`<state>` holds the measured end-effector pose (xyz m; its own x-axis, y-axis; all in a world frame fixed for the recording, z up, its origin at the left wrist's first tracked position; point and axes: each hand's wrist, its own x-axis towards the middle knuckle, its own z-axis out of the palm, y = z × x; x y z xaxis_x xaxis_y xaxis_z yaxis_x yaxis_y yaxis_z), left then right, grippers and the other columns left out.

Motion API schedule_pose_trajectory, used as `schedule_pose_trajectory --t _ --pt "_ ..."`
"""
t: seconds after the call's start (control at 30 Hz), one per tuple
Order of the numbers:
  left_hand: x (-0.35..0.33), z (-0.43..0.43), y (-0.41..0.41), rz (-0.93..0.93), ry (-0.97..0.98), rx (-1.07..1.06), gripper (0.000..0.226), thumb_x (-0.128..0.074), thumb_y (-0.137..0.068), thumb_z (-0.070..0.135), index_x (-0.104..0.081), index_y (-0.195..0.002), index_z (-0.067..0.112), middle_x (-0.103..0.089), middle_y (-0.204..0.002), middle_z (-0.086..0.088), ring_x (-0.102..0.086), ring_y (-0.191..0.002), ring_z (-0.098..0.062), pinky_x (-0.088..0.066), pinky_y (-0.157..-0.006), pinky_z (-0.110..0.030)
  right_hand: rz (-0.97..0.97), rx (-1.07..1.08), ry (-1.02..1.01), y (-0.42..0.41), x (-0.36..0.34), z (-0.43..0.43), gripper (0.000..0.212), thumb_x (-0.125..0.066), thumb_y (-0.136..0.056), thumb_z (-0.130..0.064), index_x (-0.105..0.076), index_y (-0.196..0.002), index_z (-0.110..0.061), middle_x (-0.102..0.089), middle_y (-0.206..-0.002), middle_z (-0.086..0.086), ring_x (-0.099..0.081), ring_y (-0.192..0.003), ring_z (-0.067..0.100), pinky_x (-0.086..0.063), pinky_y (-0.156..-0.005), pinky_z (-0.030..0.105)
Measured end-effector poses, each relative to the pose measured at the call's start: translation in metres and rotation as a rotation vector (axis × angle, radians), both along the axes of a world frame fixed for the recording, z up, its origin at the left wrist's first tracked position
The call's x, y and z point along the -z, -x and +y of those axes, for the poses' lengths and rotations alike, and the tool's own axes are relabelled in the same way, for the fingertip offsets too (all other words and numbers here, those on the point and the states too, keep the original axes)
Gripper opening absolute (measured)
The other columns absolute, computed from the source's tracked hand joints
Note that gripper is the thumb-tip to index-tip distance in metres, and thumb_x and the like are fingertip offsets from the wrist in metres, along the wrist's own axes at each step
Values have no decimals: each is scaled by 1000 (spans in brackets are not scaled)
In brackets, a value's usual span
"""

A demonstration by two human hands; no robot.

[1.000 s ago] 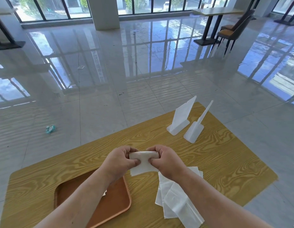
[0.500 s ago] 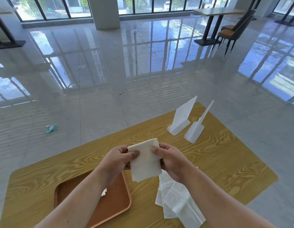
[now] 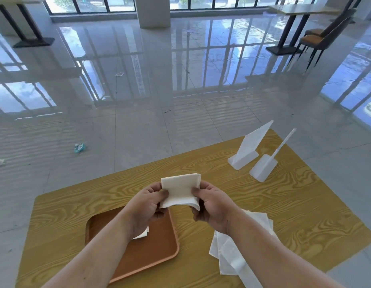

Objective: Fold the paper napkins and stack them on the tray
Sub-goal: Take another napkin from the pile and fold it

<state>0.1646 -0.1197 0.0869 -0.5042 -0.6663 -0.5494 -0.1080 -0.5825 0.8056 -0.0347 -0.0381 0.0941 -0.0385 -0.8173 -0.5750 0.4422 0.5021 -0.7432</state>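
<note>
Left hand (image 3: 148, 201) and right hand (image 3: 211, 204) pinch a folded napkin (image 3: 179, 189).

Bright window daylight glares off floor (image 3: 180, 80) (edges warp).

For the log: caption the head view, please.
Left hand and right hand pinch a folded napkin; loose napkins lie beside the tray.

Bare to the frame's lower edge: a person's left hand (image 3: 147, 204) and right hand (image 3: 213, 204), seen from a head-worn camera. The left forearm (image 3: 93, 256), uncovered from the wrist down, shows over the tray (image 3: 159, 246); the right forearm (image 3: 274, 252), equally bare, shows just right of the tray. Wrists and fingers are plain skin; the thumbs are broad.
</note>
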Motion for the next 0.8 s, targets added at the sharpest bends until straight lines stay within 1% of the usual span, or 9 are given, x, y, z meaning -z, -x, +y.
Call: schedule_pose_trajectory --t 0.07,0.13,0.2,0.27,0.37,0.43,0.5,0.63,0.8 --pt "4 -3 -13 21 -16 -39 32 -51 -103 11 -80 -94 20 -64 -81 -3 -55 -61 -13 -49 -57 -27 -23 -26 24 -11 1 -5 24 -51 -107 -8 -75 -109 -12 -65 -80 14 -56 -56 21 -50 -51 35" --pt "8 -6 -26 38 -37 -64 33 -46 -100 23 -77 -92 16 -66 -85 -8 -61 -68 -20 -51 -63 -32 -37 -66 46 -22 3 -11 30 -49 -106 -8 -78 -101 -12 -66 -84 14 -60 -62 22 -53 -55 36" --pt "13 -10 -41 45 -86 -92 44 -45 -100 42 -76 -97 12 -71 -90 -13 -66 -75 -24 -52 -73 -39 -50 -110 44 -34 7 -17 32 -47 -102 -21 -76 -105 -8 -69 -91 14 -64 -72 22 -54 -63 37" --pt "18 -14 -53 -19 -59 -91 46 -55 -96 54 -78 -98 14 -75 -92 -10 -69 -79 -23 -53 -77 -39 -31 -146 25 -46 13 -24 39 -45 -100 -31 -76 -109 -8 -71 -99 14 -64 -82 26 -53 -73 41" --pt "30 -18 -69 -181 85 -110 18 -78 -78 31 -79 -95 24 -77 -94 -3 -73 -78 -14 -58 -69 -30 131 -162 0 -65 29 -37 26 -57 -99 -14 -72 -119 -20 -71 -108 13 -64 -86 25 -55 -74 41" --pt "45 -20 -81 -272 157 -134 30 -77 -76 17 -75 -104 28 -78 -97 -2 -74 -80 -14 -58 -68 -29 227 -179 -39 -80 44 -47 46 -58 -92 4 -64 -128 -23 -70 -114 14 -65 -86 23 -57 -69 36" --pt "60 -21 -93 -348 205 -138 41 -77 -80 11 -68 -114 32 -80 -95 -2 -74 -81 -15 -57 -68 -30 316 -209 -74 -95 62 -54 53 -59 -90 7 -57 -134 -22 -68 -118 14 -67 -89 22 -58 -66 33" --pt "95 -19 -120 -569 297 -120 34 -80 -76 25 -68 -103 40 -80 -89 5 -74 -83 -13 -58 -74 -32 484 -280 -117 -121 102 -59 45 -64 -89 -2 -57 -126 -27 -70 -110 8 -72 -93 21 -64 -74 41" --pt "125 -11 -145 -713 324 -64 36 -76 -76 33 -63 -109 40 -76 -92 8 -72 -79 -11 -63 -75 -41 661 -347 -108 -145 138 -61 42 -63 -85 -10 -58 -122 -28 -68 -93 0 -68 -73 15 -62 -67 39"
